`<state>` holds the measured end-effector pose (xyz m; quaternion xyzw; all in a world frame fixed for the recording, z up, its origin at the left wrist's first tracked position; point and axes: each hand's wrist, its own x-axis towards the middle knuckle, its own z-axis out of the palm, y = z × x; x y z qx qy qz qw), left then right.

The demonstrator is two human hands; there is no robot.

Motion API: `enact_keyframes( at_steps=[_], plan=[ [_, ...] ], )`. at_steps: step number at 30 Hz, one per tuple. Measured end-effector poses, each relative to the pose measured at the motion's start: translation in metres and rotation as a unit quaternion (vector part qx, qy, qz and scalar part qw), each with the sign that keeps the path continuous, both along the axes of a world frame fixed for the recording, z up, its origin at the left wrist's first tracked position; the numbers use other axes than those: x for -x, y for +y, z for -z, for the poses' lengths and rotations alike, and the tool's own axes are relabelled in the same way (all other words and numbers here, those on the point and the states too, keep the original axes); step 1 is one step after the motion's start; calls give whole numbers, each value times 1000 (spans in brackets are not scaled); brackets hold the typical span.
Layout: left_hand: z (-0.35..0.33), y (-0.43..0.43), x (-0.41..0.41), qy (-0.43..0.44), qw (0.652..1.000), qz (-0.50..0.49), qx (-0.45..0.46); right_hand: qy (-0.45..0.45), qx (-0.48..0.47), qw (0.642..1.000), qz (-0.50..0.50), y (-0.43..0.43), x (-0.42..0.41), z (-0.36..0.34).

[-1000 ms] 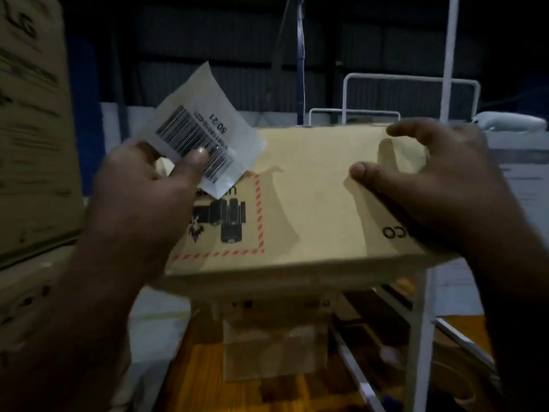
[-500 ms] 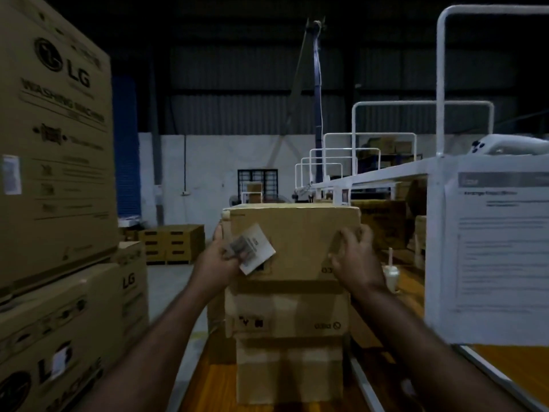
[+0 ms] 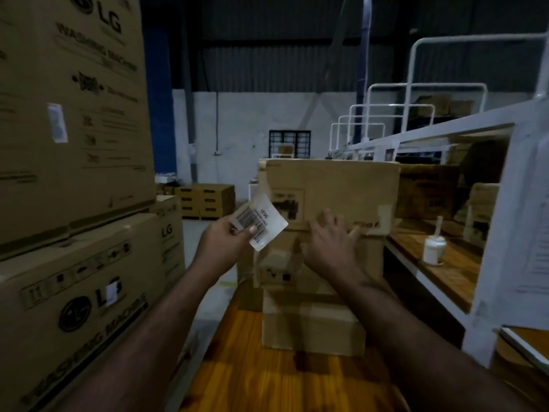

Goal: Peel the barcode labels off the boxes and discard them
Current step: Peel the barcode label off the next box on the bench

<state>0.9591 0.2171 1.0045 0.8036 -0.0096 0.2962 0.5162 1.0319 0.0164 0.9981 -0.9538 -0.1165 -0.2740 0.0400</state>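
A stack of three brown cardboard boxes stands ahead on a wooden pallet. The top box (image 3: 341, 188) carries a printed handling mark on its front. My left hand (image 3: 225, 242) pinches a white barcode label (image 3: 263, 223), peeled off and held just left of the top box. My right hand (image 3: 329, 245) lies flat, fingers spread, against the front of the stack where the top box meets the middle box (image 3: 282, 263). The bottom box (image 3: 312, 328) sits below my wrist.
Tall LG washing machine cartons (image 3: 74, 114) are stacked at the left, each with a white label. A white metal rack (image 3: 502, 203) stands at the right, with a white bottle (image 3: 434, 248) on its wooden shelf. The wooden pallet (image 3: 267, 376) fills the foreground. Low boxes (image 3: 205, 200) lie farther back.
The view pulled back from the box top to the whole stack. My left hand carried the peeled label off to the left of the box. My right hand slid from the right edge to the front.
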Motion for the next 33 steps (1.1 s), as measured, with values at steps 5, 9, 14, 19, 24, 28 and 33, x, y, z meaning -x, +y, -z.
enact_keyframes(
  at_steps=[5, 9, 14, 19, 24, 28, 33],
  plan=[
    [32, 36, 40, 60, 996, 3, 63, -23, -161, 985, -58, 39, 7, 18],
    [52, 64, 66, 106, 991, 6, 86, -1, -329, 928, -176, 85, 34, 21],
    [81, 123, 101, 167, 984, 8, 55, 238, -397, 805, -371, 160, 81, 40],
    [114, 205, 161, 246, 969, -14, 25, 310, -276, 804, -425, 247, 115, 81],
    [178, 291, 250, 286, 943, -127, 116, 386, -148, 785, -461, 345, 172, 136],
    [240, 325, 345, 290, 902, -234, 219, 447, -58, 727, -518, 424, 235, 193],
    [299, 339, 453, 249, 822, -383, 339, 495, 22, 650, -576, 499, 321, 252]
  ],
)
